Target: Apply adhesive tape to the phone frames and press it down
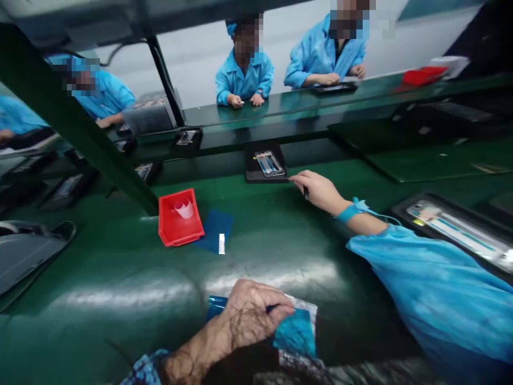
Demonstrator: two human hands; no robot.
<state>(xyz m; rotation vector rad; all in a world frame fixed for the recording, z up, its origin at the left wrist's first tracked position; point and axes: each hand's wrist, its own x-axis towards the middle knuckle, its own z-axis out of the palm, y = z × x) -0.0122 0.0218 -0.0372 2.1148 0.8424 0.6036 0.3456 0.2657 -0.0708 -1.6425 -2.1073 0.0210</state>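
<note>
My right hand (318, 191) reaches forward, fingers closed, with its fingertips at the near right corner of a black tray (250, 174). A phone frame (269, 163) with a yellow tab lies in that tray. Something small and dark shows under the right fingers, too little to name. Close to my body, my left hand (254, 310) is closed on a blue film sheet (295, 331) with a pale, whitish edge. Part of this sheet is hidden under the hand, and a blue rolled edge shows on its left.
A red bin (166, 222) holds clear film pieces, beside a blue sheet (216, 227) with a barcode label. Another tray with a phone frame (457, 227) lies at right. A green post (100, 144) slants at left. Several co-workers in blue sit across the line.
</note>
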